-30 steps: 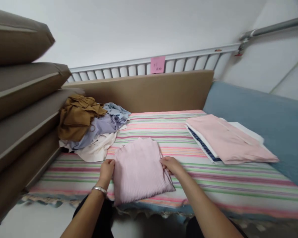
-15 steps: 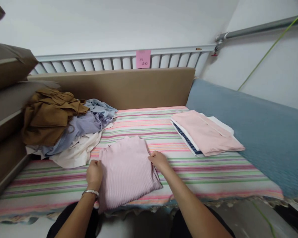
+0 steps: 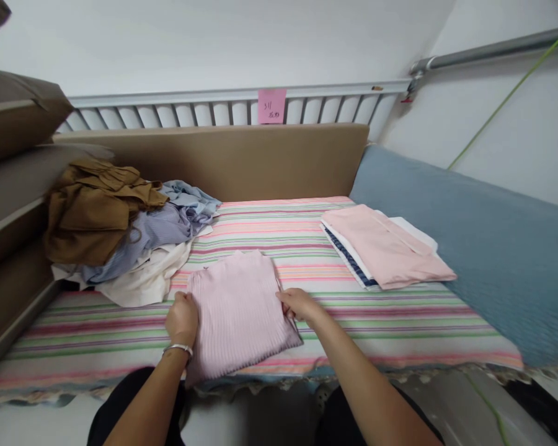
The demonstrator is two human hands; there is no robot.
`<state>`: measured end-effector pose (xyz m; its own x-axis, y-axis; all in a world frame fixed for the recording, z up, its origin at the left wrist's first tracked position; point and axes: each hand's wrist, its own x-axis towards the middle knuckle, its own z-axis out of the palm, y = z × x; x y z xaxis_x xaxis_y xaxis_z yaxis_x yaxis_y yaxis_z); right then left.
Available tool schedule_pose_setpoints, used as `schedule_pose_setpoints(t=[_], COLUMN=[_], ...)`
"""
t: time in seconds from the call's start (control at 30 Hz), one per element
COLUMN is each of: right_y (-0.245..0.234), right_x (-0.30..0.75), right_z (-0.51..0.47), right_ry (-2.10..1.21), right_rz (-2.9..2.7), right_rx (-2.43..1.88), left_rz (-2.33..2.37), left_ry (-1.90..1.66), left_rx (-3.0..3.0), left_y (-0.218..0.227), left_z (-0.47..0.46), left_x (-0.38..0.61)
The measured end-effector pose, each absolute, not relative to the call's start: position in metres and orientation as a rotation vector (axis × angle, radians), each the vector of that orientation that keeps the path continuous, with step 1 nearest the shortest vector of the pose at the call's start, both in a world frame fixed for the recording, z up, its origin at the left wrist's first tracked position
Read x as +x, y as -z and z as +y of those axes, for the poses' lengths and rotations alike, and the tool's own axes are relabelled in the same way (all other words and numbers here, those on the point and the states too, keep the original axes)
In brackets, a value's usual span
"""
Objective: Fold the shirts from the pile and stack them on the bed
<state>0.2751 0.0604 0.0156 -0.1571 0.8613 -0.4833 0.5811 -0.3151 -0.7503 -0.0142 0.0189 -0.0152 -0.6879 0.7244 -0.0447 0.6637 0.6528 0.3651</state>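
Observation:
A pale pink ribbed top (image 3: 237,316), folded into a rough rectangle, lies flat near the front edge of the striped sheet. At its left edge my left hand (image 3: 182,317) is closed, gripping the fabric. My right hand (image 3: 296,305) pinches its right edge, where a lower layer of cloth sticks out toward the front. To the right rests a stack of folded garments, with a light pink one (image 3: 390,248) on top and white and dark blue cloth beneath it.
On the left is a loose heap of clothes, with a brown garment (image 3: 95,210), blue pieces (image 3: 167,223) and a white one (image 3: 142,279). Brown cushions (image 3: 18,118) stand beside it. Behind are a beige board (image 3: 242,161) and a radiator (image 3: 190,114) with a pink note (image 3: 271,106).
My left hand has shifted slightly right and up along the top's left edge. My right hand has stayed at the right edge, its fingers slightly lower. The view has tilted a little.

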Motion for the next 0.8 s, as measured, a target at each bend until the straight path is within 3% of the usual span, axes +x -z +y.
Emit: schedule_pose_setpoints(t=[0.13,0.53,0.8], right_y=[-0.021,-0.011,-0.022], right_x=[0.282,0.276,0.281], right_z=[0.051,0.05,0.037], right_ry=[-1.534,-1.294,-1.597], right_rz=[-1.647,-1.567,-1.566], right_rx=[-1.792,-1.86,-1.774], left_rz=[2.689,2.686,2.66], left_ry=[-0.47,-0.489,-0.49], left_rx=[1.139,1.153,1.185], left_y=[0.016,0.011,0.011], left_z=[0.019,0.017,0.017], left_x=[-0.014,-0.013,-0.014])
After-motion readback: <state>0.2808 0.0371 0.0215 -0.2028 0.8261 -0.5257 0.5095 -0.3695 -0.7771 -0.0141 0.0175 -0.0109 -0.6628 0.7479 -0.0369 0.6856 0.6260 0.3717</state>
